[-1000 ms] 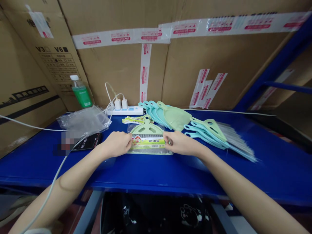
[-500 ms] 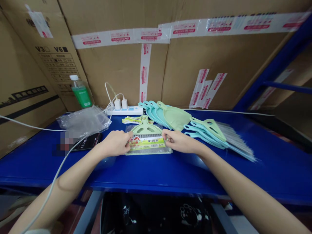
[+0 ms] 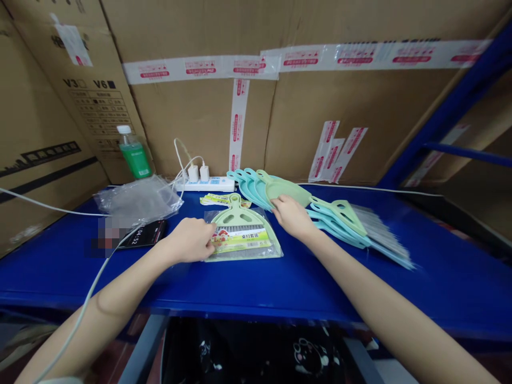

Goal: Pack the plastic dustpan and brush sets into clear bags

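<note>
A green dustpan and brush set [image 3: 239, 217] lies flat on the blue table in a clear plastic bag, its grey bristles behind a printed label card [image 3: 244, 239]. My left hand [image 3: 192, 240] is closed on the left edge of the bag. My right hand [image 3: 293, 215] is off the bag, its fingers loosely bent by the lower edge of a green dustpan [image 3: 284, 188]. Whether the fingertips touch that dustpan I cannot tell. Under it fan out several turquoise dustpans [image 3: 256, 188]. To the right, a green brush [image 3: 344, 213] lies over several turquoise brushes [image 3: 340, 234].
More label cards [image 3: 216, 199] lie behind the bagged set. Clear plastic bags [image 3: 140, 200] partly cover a phone [image 3: 148, 234] on the left. At the back are a power strip [image 3: 216, 184] with chargers and a green bottle [image 3: 136, 157]. A white cable [image 3: 94, 288] crosses my left forearm.
My right hand has let go of the bag's right edge and moved up and right to the stacked dustpans. My left hand stays on the bag. The view has tilted slightly.
</note>
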`<action>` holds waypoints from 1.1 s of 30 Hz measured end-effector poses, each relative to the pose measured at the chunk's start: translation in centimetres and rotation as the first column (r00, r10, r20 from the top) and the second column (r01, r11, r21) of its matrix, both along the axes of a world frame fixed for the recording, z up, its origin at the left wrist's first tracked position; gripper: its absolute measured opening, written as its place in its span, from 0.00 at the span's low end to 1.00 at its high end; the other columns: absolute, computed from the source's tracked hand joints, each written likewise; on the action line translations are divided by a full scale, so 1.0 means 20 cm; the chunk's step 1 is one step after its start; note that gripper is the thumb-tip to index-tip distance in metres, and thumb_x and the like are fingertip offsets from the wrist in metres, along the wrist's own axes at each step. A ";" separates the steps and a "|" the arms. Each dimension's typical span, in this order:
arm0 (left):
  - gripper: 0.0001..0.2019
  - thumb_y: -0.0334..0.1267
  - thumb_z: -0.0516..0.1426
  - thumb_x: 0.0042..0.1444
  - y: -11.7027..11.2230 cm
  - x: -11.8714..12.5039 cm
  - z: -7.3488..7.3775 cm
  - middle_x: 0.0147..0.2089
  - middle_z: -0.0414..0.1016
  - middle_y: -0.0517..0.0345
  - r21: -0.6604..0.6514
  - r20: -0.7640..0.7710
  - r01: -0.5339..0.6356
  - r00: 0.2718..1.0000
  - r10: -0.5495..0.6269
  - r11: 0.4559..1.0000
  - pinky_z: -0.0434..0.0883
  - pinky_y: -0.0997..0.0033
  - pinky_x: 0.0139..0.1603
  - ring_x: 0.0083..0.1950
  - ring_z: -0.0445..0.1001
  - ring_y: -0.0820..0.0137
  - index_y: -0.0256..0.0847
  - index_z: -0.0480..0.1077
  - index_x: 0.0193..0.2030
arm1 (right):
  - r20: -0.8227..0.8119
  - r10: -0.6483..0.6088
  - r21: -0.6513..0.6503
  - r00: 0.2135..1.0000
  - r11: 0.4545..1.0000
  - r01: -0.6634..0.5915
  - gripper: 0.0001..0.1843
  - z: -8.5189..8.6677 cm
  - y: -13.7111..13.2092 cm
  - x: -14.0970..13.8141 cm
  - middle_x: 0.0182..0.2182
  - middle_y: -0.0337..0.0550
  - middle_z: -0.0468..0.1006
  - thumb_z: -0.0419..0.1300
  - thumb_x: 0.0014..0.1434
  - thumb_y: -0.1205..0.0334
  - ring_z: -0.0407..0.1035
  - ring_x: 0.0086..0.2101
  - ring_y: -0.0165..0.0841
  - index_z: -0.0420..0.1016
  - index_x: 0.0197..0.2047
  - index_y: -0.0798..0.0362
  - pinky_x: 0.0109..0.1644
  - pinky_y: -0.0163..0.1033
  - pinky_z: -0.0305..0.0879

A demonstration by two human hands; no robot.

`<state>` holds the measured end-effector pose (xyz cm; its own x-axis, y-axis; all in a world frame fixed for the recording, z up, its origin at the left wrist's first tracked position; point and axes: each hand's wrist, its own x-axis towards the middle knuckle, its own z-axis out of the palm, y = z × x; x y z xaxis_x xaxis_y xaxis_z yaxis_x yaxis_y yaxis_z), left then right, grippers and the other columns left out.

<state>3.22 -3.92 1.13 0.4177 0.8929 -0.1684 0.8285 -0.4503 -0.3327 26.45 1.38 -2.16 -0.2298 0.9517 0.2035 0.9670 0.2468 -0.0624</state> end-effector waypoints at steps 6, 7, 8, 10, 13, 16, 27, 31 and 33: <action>0.13 0.37 0.48 0.56 0.00 0.00 0.00 0.30 0.77 0.45 0.007 -0.014 -0.003 1.000 0.003 1.000 0.70 0.63 0.36 0.36 0.78 0.56 0.34 0.71 0.37 | -0.098 0.103 0.051 0.990 0.994 -0.099 0.15 -0.05 0.05 0.02 0.40 0.53 0.74 0.50 0.61 0.73 0.69 0.44 0.42 0.74 0.47 0.58 0.47 0.39 0.63; 0.12 0.36 0.48 0.56 0.00 0.00 0.00 0.30 0.77 0.45 0.007 -0.013 0.001 1.000 -0.001 1.000 0.70 0.63 0.36 0.36 0.78 0.55 0.34 0.71 0.37 | -0.109 0.112 0.055 0.988 0.993 -0.106 0.15 -0.06 0.06 0.02 0.40 0.53 0.74 0.51 0.61 0.74 0.69 0.44 0.41 0.74 0.47 0.58 0.47 0.39 0.63; 0.12 0.36 0.48 0.55 0.00 0.00 -0.01 0.30 0.77 0.45 0.005 -0.013 0.004 1.000 -0.004 1.000 0.70 0.63 0.35 0.35 0.78 0.55 0.34 0.71 0.37 | -0.115 0.118 0.057 0.986 0.992 -0.112 0.16 -0.06 0.07 0.03 0.39 0.54 0.74 0.51 0.60 0.74 0.69 0.44 0.42 0.74 0.48 0.58 0.47 0.39 0.62; 0.13 0.36 0.48 0.55 0.00 0.00 -0.01 0.30 0.77 0.45 0.008 -0.011 0.005 1.000 -0.005 1.000 0.70 0.63 0.35 0.35 0.78 0.55 0.34 0.72 0.37 | -0.117 0.135 0.058 0.984 0.990 -0.129 0.17 -0.06 0.09 0.04 0.39 0.55 0.75 0.52 0.58 0.76 0.69 0.44 0.42 0.74 0.48 0.59 0.47 0.39 0.62; 0.13 0.37 0.48 0.56 0.00 0.00 -0.01 0.30 0.77 0.45 0.011 -0.010 0.008 1.000 -0.008 1.000 0.70 0.62 0.35 0.35 0.78 0.56 0.34 0.72 0.37 | -0.113 0.169 0.031 0.979 0.986 -0.167 0.17 -0.03 0.12 0.04 0.39 0.55 0.76 0.55 0.54 0.78 0.69 0.44 0.42 0.75 0.46 0.60 0.46 0.39 0.62; 0.14 0.37 0.48 0.56 0.00 0.00 -0.01 0.29 0.77 0.45 0.010 -0.004 0.020 1.000 -0.020 1.000 0.70 0.62 0.34 0.34 0.77 0.56 0.34 0.72 0.37 | -0.114 0.190 -0.001 0.975 0.982 -0.191 0.16 0.00 0.14 0.03 0.38 0.53 0.78 0.56 0.51 0.80 0.71 0.42 0.41 0.76 0.41 0.59 0.44 0.37 0.62; 0.15 0.40 0.46 0.58 0.01 -0.01 -0.02 0.29 0.77 0.45 0.021 -0.001 0.032 0.999 -0.032 0.999 0.70 0.63 0.34 0.34 0.77 0.57 0.34 0.72 0.37 | -0.087 0.240 -0.009 0.967 0.970 -0.241 0.21 0.01 0.17 0.01 0.38 0.52 0.78 0.53 0.47 0.83 0.72 0.40 0.40 0.76 0.41 0.59 0.41 0.36 0.63; 0.14 0.38 0.47 0.57 0.01 -0.01 -0.02 0.29 0.77 0.45 0.013 -0.007 0.030 1.000 -0.030 0.999 0.70 0.63 0.34 0.34 0.77 0.57 0.34 0.72 0.37 | -0.064 0.241 0.054 0.968 0.970 -0.238 0.26 -0.02 0.16 0.04 0.40 0.53 0.78 0.51 0.44 0.85 0.71 0.44 0.42 0.76 0.44 0.59 0.44 0.37 0.63; 0.14 0.37 0.47 0.57 0.00 -0.01 -0.02 0.28 0.76 0.46 0.011 -0.005 0.027 1.000 -0.027 1.000 0.70 0.63 0.34 0.33 0.77 0.57 0.34 0.71 0.37 | -0.054 0.233 0.082 0.971 0.970 -0.229 0.28 -0.04 0.16 0.05 0.42 0.53 0.78 0.51 0.43 0.86 0.70 0.46 0.42 0.75 0.45 0.59 0.46 0.37 0.64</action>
<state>3.05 -3.83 0.81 0.4406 0.8832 -0.1606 0.8146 -0.4685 -0.3419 27.45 4.55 -2.87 -0.4261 0.8560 0.2928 0.8779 0.4693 -0.0946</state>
